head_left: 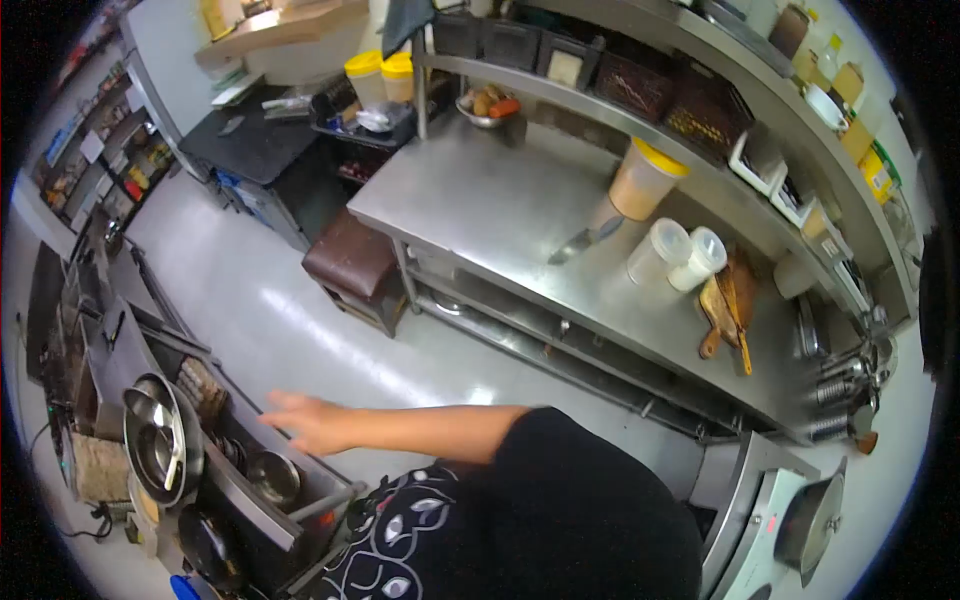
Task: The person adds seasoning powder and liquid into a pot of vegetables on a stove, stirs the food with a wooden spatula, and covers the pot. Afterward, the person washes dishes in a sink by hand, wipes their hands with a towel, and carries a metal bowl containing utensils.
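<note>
My right hand [308, 424] reaches out to the left from a black short sleeve. Its fingers look stretched and slightly apart, blurred by motion, with nothing visible in them. The hand hovers above the near side of a metal counter [250, 440]. Closest to it are a small round metal pan [273, 477] and, farther left, a large steel bowl [190, 440]. In that bowl lie smaller metal bowls and a light-handled utensil [175, 465]. My left hand is out of view.
A steel worktable [480, 190] holds a knife [585, 240], a yellow-lidded tub [645, 180], two white-lidded containers and wooden boards [722, 310]. A brown stool [355, 262] stands at its left end. At lower right a lidded pot [812, 520] sits on a white appliance.
</note>
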Motion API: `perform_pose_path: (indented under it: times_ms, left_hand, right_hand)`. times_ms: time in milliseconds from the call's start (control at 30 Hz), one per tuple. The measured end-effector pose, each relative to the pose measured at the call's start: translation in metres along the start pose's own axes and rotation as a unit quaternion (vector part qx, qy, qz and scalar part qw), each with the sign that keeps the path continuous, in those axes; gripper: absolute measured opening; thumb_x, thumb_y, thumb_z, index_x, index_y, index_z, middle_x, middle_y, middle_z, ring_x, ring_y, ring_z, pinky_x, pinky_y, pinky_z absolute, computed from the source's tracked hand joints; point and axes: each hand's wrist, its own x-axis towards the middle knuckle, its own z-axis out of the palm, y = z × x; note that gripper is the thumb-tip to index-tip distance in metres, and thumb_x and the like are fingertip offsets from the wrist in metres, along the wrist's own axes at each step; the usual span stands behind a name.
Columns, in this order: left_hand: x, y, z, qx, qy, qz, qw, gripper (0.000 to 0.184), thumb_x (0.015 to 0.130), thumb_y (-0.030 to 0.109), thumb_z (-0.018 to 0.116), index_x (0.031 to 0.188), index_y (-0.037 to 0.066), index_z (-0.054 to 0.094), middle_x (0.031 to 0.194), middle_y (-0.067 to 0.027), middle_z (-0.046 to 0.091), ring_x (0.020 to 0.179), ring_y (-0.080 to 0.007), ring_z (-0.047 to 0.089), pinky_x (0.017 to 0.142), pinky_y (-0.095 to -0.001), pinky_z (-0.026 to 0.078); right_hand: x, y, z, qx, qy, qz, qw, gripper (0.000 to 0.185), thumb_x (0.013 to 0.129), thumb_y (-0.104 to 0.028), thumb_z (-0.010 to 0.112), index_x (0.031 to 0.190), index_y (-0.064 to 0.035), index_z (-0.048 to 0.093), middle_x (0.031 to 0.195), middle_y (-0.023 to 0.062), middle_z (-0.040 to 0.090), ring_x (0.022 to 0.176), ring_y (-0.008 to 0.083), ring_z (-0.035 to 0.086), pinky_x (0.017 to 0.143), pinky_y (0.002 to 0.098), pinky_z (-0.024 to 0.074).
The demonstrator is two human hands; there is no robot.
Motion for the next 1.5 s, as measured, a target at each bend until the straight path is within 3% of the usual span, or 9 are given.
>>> perform_pose_path:
  times_ms: [100,133,400,567,867,1033,1233,1333,1500]
  left_hand:
    - [0.056,0.038,0.036,-0.047,-0.022,0.170,0.984,0.025,0.085,0.015,0.056,0.100,-0.006,0.054,0.086,-0.0148,0.062,0.074,-0.0236,0.060,0.068,-0.0335,0.049]
    - [0.056,0.139,0.037,-0.041,-0.173,0.058,0.982,0.026,0.086,0.011,0.051,0.108,0.000,0.058,0.102,-0.0132,0.061,0.095,-0.0230,0.056,0.085,-0.0360,0.041]
    - [0.108,0.443,0.235,-0.107,-0.251,0.288,0.918,0.034,0.074,0.008,0.065,0.106,0.003,0.057,0.086,-0.0147,0.061,0.077,-0.0260,0.060,0.070,-0.0336,0.048]
    - [0.113,0.653,0.350,-0.286,-0.170,0.537,0.776,0.056,0.069,0.009,0.069,0.120,0.006,0.046,0.107,-0.0189,0.052,0.099,-0.0356,0.052,0.085,-0.0381,0.044]
    - [0.118,0.918,0.444,-0.367,-0.076,0.607,0.701,0.085,0.063,0.009,0.074,0.134,0.018,0.029,0.129,-0.0227,0.030,0.113,-0.0417,0.039,0.093,-0.0422,0.039]
    - [0.133,1.012,0.487,-0.422,0.063,0.595,0.681,0.081,0.060,-0.003,0.061,0.132,0.019,0.031,0.126,-0.0213,0.035,0.100,-0.0366,0.047,0.081,-0.0425,0.043]
    - [0.156,0.990,0.456,-0.600,-0.206,0.471,0.613,0.015,0.067,0.002,0.058,0.081,-0.003,0.058,0.067,-0.0075,0.052,0.068,-0.0149,0.053,0.060,-0.0261,0.043]
    - [0.161,0.981,0.415,-0.694,-0.186,0.511,0.473,0.022,0.078,0.005,0.057,0.098,-0.002,0.058,0.098,-0.0062,0.056,0.091,-0.0128,0.051,0.085,-0.0249,0.038]
    - [0.161,0.991,0.390,-0.767,-0.506,0.319,0.233,0.037,0.089,0.008,0.047,0.126,0.002,0.044,0.118,-0.0060,0.053,0.106,-0.0154,0.051,0.095,-0.0298,0.036]
  right_hand:
    - [-0.054,0.038,-0.061,-0.083,0.060,0.115,0.988,0.055,0.076,-0.011,0.061,0.128,-0.0093,0.044,0.136,0.0255,0.030,0.127,0.0383,0.028,0.104,0.0422,0.0277]
    - [-0.078,0.061,-0.070,-0.068,0.113,0.159,0.978,0.054,0.076,-0.011,0.060,0.128,-0.0099,0.044,0.137,0.0242,0.030,0.126,0.0383,0.030,0.103,0.0418,0.0289]
    - [-0.218,0.070,-0.157,-0.217,0.366,0.389,0.817,0.046,0.072,-0.011,0.065,0.117,-0.0105,0.055,0.128,0.0216,0.042,0.115,0.0360,0.045,0.095,0.0388,0.0384]
    - [-0.227,0.095,-0.192,-0.264,0.484,0.419,0.722,0.037,0.074,-0.007,0.063,0.111,-0.0094,0.058,0.127,0.0195,0.044,0.108,0.0298,0.052,0.073,0.0291,0.0491]
    - [-0.159,0.106,-0.261,-0.205,0.579,0.476,0.630,0.036,0.073,-0.007,0.064,0.108,-0.0091,0.060,0.126,0.0191,0.045,0.109,0.0339,0.050,0.081,0.0354,0.0477]
    - [-0.148,0.111,-0.268,-0.211,0.594,0.503,0.591,0.035,0.073,-0.005,0.064,0.108,-0.0077,0.060,0.127,0.0188,0.044,0.107,0.0326,0.052,0.078,0.0352,0.0483]
    - [-0.138,0.113,-0.296,-0.239,0.610,0.458,0.600,0.032,0.074,-0.006,0.062,0.106,-0.0072,0.060,0.118,0.0193,0.051,0.104,0.0340,0.053,0.083,0.0359,0.0459]
    - [-0.107,0.108,-0.367,-0.348,0.575,0.339,0.658,0.030,0.074,-0.006,0.061,0.104,-0.0050,0.060,0.109,0.0196,0.056,0.103,0.0357,0.053,0.088,0.0383,0.0429]
    - [0.022,0.099,-0.543,-0.539,0.538,0.055,0.646,0.030,0.072,0.003,0.053,0.101,-0.0038,0.060,0.097,0.0126,0.056,0.092,0.0291,0.055,0.078,0.0364,0.0465]
